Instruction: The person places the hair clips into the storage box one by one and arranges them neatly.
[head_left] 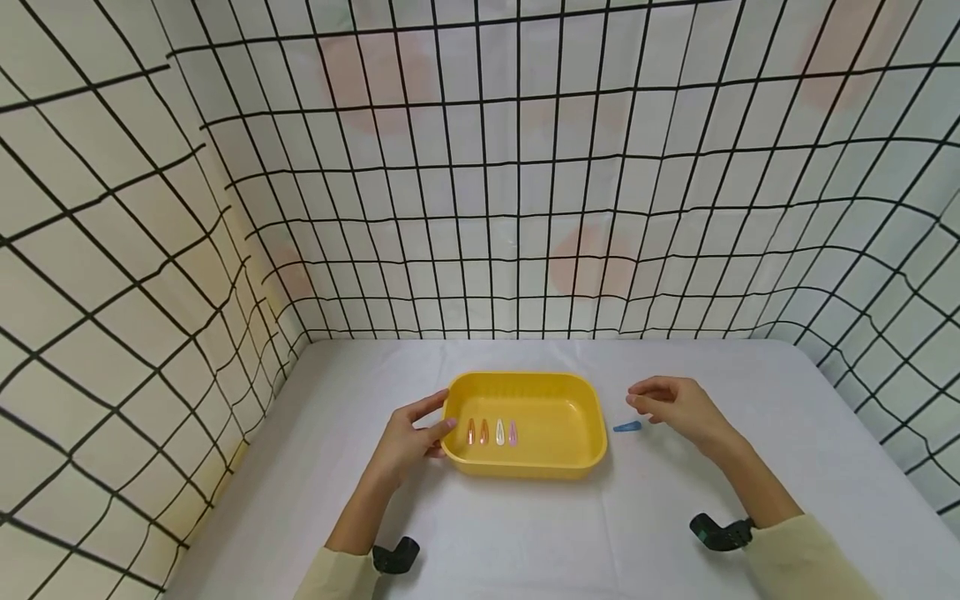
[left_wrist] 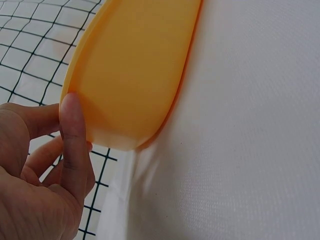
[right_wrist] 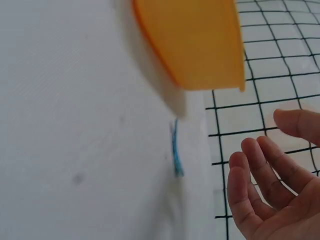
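Observation:
A yellow plastic tray (head_left: pixel 555 433) sits on the white-covered table. In it, toward its left side, several snap hair clips stand in a row: two orange clips (head_left: pixel 484 432), a white clip (head_left: pixel 500 432) and a pink clip (head_left: pixel 513 433). My left hand (head_left: pixel 408 440) pinches the tray's left rim, thumb over the inner side and fingers outside. To the right of the tray a blue snap hair clip (head_left: pixel 627 427) lies on the cloth. Just above and right of it hovers my right hand (head_left: pixel 681 408), fingers loosely bent, holding nothing; the right wrist view shows a gap between hand and clip.
Black wire grid panels (head_left: pixel 517 192) with pale cloth behind them rise at the back and both sides. White cloth (head_left: pixel 517 533) covers the table. A black wrist camera (head_left: pixel 396 556) sits on the left wrist and another wrist camera (head_left: pixel 722 532) on the right.

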